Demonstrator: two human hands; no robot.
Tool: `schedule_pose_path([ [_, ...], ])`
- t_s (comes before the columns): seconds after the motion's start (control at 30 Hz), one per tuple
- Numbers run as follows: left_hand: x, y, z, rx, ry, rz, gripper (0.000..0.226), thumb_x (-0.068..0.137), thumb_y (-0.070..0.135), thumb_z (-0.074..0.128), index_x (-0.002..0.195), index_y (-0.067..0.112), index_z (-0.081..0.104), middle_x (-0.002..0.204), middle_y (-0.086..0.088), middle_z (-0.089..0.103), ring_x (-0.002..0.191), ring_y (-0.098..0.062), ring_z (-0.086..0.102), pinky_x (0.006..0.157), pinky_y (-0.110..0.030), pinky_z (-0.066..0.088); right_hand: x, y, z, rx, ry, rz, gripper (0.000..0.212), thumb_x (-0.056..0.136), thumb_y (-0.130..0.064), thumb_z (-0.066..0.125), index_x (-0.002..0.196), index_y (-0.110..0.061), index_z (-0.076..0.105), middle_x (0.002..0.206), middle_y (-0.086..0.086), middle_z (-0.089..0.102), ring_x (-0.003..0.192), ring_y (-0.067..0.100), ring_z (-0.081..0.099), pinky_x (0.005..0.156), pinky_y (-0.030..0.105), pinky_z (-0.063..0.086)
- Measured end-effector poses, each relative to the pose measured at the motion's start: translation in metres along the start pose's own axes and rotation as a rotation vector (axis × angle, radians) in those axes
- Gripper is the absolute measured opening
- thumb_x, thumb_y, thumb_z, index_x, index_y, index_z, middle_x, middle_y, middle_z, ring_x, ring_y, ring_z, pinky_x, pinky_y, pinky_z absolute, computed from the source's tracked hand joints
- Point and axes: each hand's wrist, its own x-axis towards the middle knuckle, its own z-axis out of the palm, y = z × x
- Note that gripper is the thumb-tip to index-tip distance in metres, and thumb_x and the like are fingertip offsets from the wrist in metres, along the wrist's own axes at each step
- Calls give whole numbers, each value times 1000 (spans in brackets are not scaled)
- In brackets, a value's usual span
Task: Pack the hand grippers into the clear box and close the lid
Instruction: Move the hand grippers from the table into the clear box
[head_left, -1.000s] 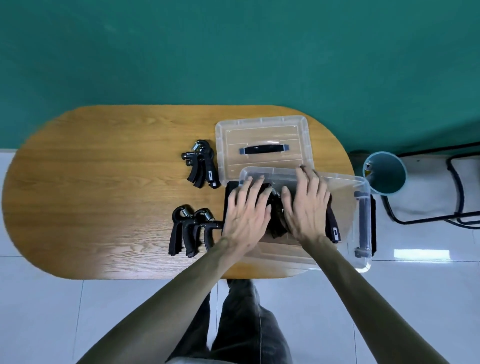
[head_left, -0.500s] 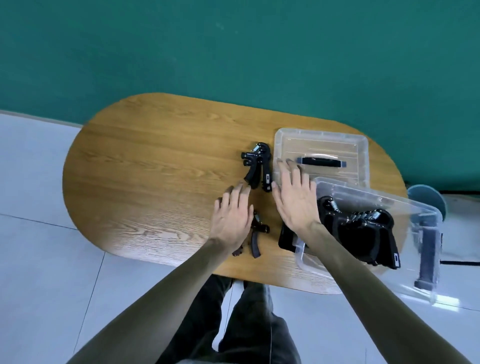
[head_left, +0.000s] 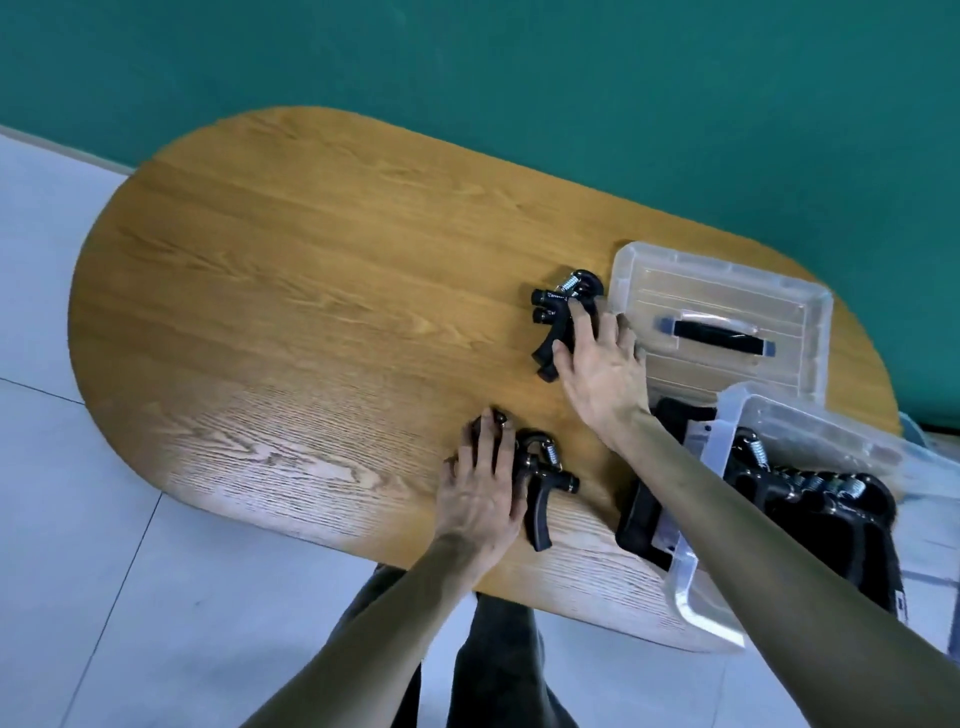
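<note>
Two groups of black hand grippers with steel springs lie loose on the wooden table (head_left: 311, 312). My left hand (head_left: 480, 488) rests on the near group (head_left: 545, 483) by the front edge, fingers straight over it. My right hand (head_left: 597, 369) lies on the far group (head_left: 553, 306), fingers spread across the handles. The clear box (head_left: 722, 441) stands at the right front under my right forearm, with several hand grippers (head_left: 810, 493) inside. Its clear lid (head_left: 717, 283), with a black handle, lies flat behind the box.
A black pad (head_left: 639, 514) sticks out from under the box's left side. The box overhangs the table's front right edge. A teal wall runs behind the table, and the floor is white tile. My dark trouser legs show below the table edge.
Both hands left the box and moved left onto the loose hand grippers. The view swung left, so the box now sits at the right edge.
</note>
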Motion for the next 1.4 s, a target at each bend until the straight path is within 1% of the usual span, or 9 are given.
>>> schedule_pose_path([
  [0.1, 3, 2, 10, -14, -2, -34, 73, 105, 57, 12, 155, 21, -28, 162, -11, -34, 154, -38, -1, 119, -58, 19, 14, -3, 15, -2, 3, 34, 64, 105, -46, 34, 159, -24, 9, 168, 14, 3, 151, 47, 12, 116, 62, 25],
  [0.23, 3, 1, 19, -45, 56, -33, 73, 103, 55, 9, 157, 18, -24, 164, -14, -30, 153, -42, 8, 115, -54, 32, 26, -11, 30, 2, -16, 41, 69, 105, -51, 33, 161, -28, -1, 168, 9, -13, 152, 46, 3, 120, 59, 9],
  [0.37, 6, -3, 17, -87, -12, 13, 72, 103, 49, 9, 148, 23, -41, 155, -7, -48, 154, -38, -9, 121, -53, 22, 31, -14, 38, 23, -37, 69, 74, 103, -55, 31, 158, -35, -14, 166, 8, -23, 151, 44, -6, 106, 51, -11],
  [0.53, 9, -6, 19, -71, 32, 22, 92, 106, 33, 40, 147, 22, -42, 154, -9, -50, 151, -40, 12, 115, -55, 34, 38, -16, 41, 117, -8, 105, 81, 100, -40, 46, 160, -34, -8, 167, 8, -20, 151, 49, 4, 119, 62, 16],
  [0.6, 10, -6, 20, -39, 59, 20, 104, 101, 20, 54, 148, 21, -40, 154, -10, -48, 137, -34, 35, 106, -49, 43, 43, -15, 42, 129, 30, 113, 80, 100, -37, 48, 160, -33, -5, 168, 9, -16, 148, 50, 15, 115, 61, 32],
  [0.7, 11, -7, 16, -2, 30, 38, 110, 97, 12, 57, 147, 21, -41, 154, -11, -49, 121, -27, 43, 99, -45, 44, 46, -13, 42, 108, 74, 99, 79, 99, -30, 47, 161, -32, -2, 168, 12, -13, 138, 49, 30, 105, 56, 45],
  [0.93, 13, -15, 7, 3, -22, 49, 110, 98, 12, 57, 148, 23, -40, 153, -10, -50, 128, -31, 38, 107, -49, 40, 43, -11, 44, 69, 110, 73, 76, 99, -23, 45, 161, -31, 2, 168, 9, -15, 135, 47, 31, 109, 61, 32],
  [1.17, -1, -11, -34, 43, 14, 32, 92, 105, 19, 44, 150, 19, -36, 152, -11, -51, 129, -32, 35, 111, -50, 36, 4, -14, 15, 138, 156, 48, 73, 97, -31, 40, 161, -33, 5, 168, 9, -14, 124, 39, 31, 99, 56, 44],
  [1.4, -12, 22, -103, 167, 187, 21, 89, 106, 17, 40, 150, 16, -36, 155, -17, -46, 110, -28, 37, 95, -42, 41, -48, -7, -57, 64, 301, 4, 71, 98, -26, 56, 160, -23, 20, 168, 18, -3, 102, 37, 39, 84, 50, 48],
])
